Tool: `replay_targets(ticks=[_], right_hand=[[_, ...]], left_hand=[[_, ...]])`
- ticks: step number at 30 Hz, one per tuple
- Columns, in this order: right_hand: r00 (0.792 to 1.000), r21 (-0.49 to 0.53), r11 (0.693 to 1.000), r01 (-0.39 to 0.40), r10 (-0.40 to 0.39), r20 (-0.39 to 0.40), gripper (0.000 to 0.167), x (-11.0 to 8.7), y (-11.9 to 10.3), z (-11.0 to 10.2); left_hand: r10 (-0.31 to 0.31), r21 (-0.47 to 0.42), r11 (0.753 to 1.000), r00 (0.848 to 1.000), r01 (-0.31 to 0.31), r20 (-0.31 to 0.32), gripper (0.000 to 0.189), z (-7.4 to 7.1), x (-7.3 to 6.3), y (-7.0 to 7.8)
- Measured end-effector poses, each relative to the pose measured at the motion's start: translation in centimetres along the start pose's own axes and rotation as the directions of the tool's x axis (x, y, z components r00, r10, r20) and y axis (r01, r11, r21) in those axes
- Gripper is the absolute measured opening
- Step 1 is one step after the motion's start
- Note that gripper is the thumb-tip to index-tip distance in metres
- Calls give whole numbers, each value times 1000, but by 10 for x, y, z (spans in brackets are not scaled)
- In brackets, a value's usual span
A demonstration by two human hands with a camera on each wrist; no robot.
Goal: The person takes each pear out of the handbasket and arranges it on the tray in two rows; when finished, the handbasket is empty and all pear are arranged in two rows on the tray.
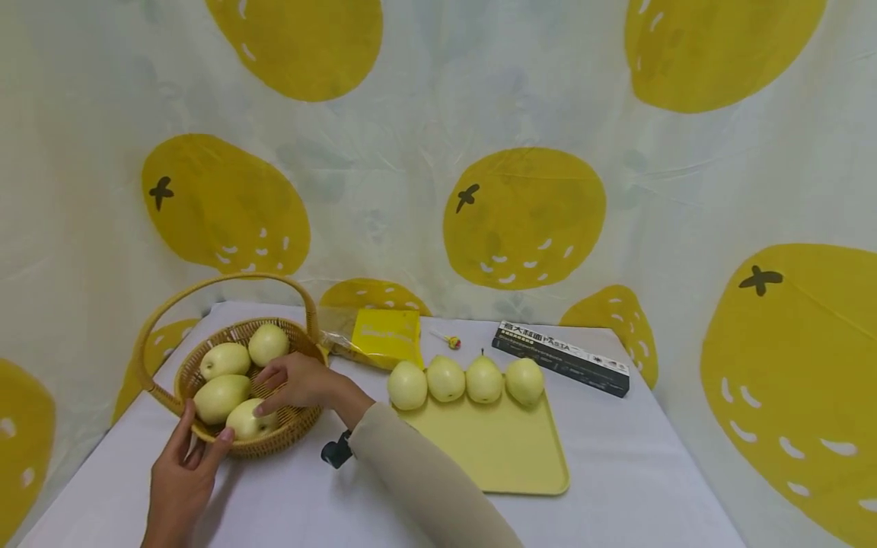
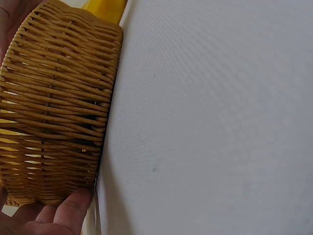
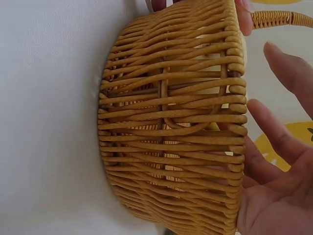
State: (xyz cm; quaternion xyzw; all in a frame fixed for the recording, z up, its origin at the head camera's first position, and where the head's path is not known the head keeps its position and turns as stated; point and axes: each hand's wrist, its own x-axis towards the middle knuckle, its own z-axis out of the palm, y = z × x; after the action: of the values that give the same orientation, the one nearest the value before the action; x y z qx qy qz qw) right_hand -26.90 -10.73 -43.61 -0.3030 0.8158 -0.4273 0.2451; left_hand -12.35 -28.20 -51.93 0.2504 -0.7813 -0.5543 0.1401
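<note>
Four smooth, pale green pears (image 1: 222, 399) sit in a brown woven basket (image 1: 284, 441) on the left, under its arched handle (image 1: 312, 313). The left hand (image 1: 181, 479) grips its near side; the right hand (image 1: 301, 380) reaches inside, fingers loosely spread. Four more pears (image 1: 483, 380) line the far edge of a tray (image 1: 493, 449), near a bag (image 1: 387, 336) and box (image 1: 562, 358). White cloth (image 1: 630, 457) separates basket and tray.

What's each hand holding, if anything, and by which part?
Left hand: the basket, by its near-left rim and side. Right hand: nothing visibly gripped, over the pears.
</note>
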Motion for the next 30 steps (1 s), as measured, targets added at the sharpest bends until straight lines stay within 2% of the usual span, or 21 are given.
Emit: replay_targets(ticks=[9, 14, 21, 25, 30], right_hand=[[999, -89, 996, 2, 2, 44, 44, 14, -2, 13], [998, -127, 992, 15, -7, 62, 38, 18, -2, 16], [999, -199, 979, 30, -20, 48, 35, 17, -3, 18], [997, -140, 988, 65, -59, 46, 37, 16, 2, 17], [994, -13, 995, 100, -100, 48, 37, 14, 11, 12]], left_hand=[[49, -17, 999, 999, -49, 7, 87, -1, -1, -2], [74, -4, 997, 997, -74, -15, 86, -2, -2, 0], [59, -20, 998, 998, -59, -6, 86, -3, 0, 2], [47, -24, 999, 999, -47, 2, 86, -3, 0, 0], [50, -6, 999, 999, -50, 5, 86, -1, -1, 0]])
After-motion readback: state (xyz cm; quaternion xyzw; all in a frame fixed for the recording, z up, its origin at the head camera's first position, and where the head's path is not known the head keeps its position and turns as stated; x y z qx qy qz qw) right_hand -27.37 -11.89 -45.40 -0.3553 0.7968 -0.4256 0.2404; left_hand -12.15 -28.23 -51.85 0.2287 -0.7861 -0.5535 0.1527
